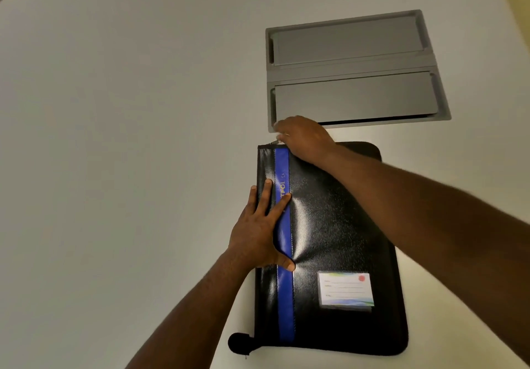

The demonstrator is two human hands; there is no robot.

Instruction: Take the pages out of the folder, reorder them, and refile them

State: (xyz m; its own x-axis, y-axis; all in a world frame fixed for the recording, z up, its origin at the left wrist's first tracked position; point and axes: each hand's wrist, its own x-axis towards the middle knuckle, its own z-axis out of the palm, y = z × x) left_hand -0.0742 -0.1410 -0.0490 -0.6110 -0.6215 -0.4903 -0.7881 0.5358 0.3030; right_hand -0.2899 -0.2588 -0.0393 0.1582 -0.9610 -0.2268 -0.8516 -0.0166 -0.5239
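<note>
Here, bare table (114,139) lies wide across the frame's left; the folder (338,225) sits lower centre, its top edge just below a grey hatch (352,67). My left hand (259,231) presses flat, fingers spread; my right hand (304,139) pinches the zipper pull (276,140).
</note>
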